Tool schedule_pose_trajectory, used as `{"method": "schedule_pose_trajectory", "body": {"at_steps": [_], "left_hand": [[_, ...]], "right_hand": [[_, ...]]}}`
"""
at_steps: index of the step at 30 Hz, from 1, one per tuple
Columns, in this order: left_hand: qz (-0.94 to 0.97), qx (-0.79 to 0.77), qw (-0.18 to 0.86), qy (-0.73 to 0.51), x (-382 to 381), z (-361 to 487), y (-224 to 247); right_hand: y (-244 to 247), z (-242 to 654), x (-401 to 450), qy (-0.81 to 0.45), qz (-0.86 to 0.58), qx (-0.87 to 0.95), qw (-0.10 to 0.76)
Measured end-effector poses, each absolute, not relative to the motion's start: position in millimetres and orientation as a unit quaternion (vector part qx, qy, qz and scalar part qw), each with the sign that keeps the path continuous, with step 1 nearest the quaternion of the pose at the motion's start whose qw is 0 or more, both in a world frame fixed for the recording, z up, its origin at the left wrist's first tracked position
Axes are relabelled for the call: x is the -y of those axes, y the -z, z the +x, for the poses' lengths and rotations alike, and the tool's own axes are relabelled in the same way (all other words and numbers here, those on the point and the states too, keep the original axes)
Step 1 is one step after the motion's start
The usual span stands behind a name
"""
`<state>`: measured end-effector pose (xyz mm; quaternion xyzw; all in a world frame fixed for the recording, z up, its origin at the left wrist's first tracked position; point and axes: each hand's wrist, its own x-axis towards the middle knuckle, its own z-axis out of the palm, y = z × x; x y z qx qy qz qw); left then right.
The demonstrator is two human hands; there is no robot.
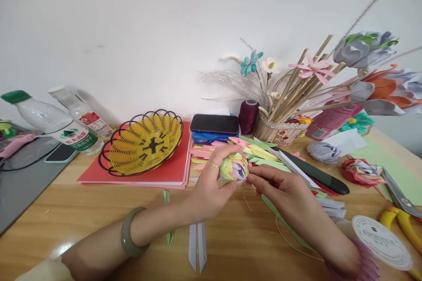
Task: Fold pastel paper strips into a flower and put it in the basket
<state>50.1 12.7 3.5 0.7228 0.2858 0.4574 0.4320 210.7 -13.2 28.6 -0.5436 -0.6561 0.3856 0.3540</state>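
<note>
Paper flower (234, 167) in the left hand (209, 186), to the right of the yellow basket (130, 153).
The left hand is curled round the flower; the right hand (278, 186) has its fingertips pinched together at the edge, anything between them too small to tell. The basket lies tilted on red paper (94, 176), two clear bottles (77, 137) to its left. Well to its right, a stick-sided pot (280, 134) holds wooden sticks (292, 90) and craft flowers (311, 69).
</note>
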Motion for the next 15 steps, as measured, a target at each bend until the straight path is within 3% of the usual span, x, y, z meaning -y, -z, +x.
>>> {"method": "schedule_pose_trajectory", "body": {"at_steps": [9,15], "left_hand": [[0.725,-0.274,0.432,-0.462,-11.2,49.7,0.7],[0.669,-0.284,0.511,-0.458,-8.1,50.6,0.4]], "right_hand": [[-31.3,209.2,13.2,-0.422,-0.565,0.624,0.336],[-37.1,211.7,14.5,-0.456,-0.558,0.595,0.355]]}}
